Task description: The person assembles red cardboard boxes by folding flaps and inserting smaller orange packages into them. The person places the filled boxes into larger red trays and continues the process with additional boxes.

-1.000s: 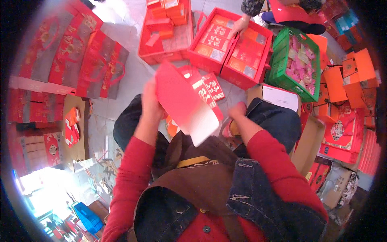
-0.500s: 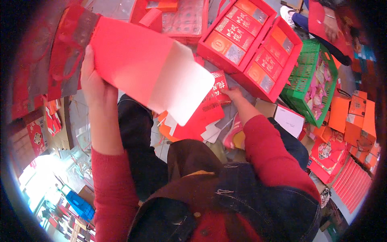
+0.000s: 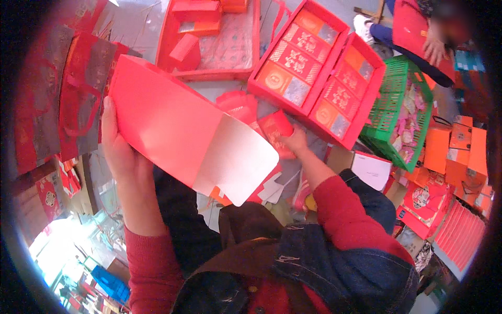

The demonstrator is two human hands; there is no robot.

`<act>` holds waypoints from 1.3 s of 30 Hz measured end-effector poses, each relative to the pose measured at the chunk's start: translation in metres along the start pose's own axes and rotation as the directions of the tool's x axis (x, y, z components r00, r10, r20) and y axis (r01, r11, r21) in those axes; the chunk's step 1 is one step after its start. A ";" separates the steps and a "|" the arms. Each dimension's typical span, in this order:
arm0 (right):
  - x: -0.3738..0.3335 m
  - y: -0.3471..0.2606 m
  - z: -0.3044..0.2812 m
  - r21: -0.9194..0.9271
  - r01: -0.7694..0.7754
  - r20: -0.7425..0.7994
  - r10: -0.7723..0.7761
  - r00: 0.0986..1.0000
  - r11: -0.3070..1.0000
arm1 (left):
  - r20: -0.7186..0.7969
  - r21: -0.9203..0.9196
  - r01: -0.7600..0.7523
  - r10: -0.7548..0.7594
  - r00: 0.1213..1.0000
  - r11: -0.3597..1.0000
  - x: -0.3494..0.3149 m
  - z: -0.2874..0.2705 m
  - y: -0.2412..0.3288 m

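Note:
My left hand (image 3: 128, 152) is closed on the left edge of a long red carton (image 3: 162, 120), held tilted in front of me. Its white-lined flap (image 3: 238, 157) hangs open at the right end. To the right of the carton, my right hand (image 3: 295, 141) grips a small red printed packet (image 3: 275, 131), its fingers partly hidden behind it. Several more red printed pieces (image 3: 238, 106) lie just beyond the carton. Below the flap, white-edged card pieces (image 3: 272, 189) show on the floor between my knees.
An open red gift case (image 3: 327, 29) full of small boxes lies ahead, beside a red tray (image 3: 209, 76) with a few boxes. To the right stand a green crate (image 3: 387, 112) of pink packets and orange bags (image 3: 439, 149). A co-worker's hand (image 3: 434, 49) shows at upper right.
The red carton has come down and turned slightly in my left hand. My right hand has lifted the red packet from among the pieces on the floor. The view has shifted a little.

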State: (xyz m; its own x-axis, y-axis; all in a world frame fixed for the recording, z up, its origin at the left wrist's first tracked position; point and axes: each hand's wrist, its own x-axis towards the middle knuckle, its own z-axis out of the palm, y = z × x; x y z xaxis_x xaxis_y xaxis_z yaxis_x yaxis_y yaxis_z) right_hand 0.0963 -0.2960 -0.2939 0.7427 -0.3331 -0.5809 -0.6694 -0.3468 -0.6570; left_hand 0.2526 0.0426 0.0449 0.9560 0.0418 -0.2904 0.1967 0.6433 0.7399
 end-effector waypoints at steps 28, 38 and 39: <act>0.104 -0.225 -0.038 0.899 0.229 -0.178 0.167 0.970 -0.372 | -0.156 0.029 -0.077 0.080 0.985 0.997 0.001 0.015 -0.011; 0.103 -0.223 -0.048 0.894 0.326 -0.244 0.277 0.929 -0.307 | -0.106 -0.055 -0.072 0.066 0.992 0.996 -0.007 0.027 -0.010; 0.097 -0.227 -0.048 0.896 0.335 -0.250 0.292 0.923 -0.291 | -0.114 -0.061 -0.074 0.066 0.991 0.995 -0.007 0.026 -0.009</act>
State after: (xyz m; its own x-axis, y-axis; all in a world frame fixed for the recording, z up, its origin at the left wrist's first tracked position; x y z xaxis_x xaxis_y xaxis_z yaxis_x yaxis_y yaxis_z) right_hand 0.3198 -0.2915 -0.1782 0.4856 -0.6279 -0.6081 0.4586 0.7753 -0.4343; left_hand 0.2499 0.0162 0.0557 0.9358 0.1715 -0.3081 0.1120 0.6841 0.7208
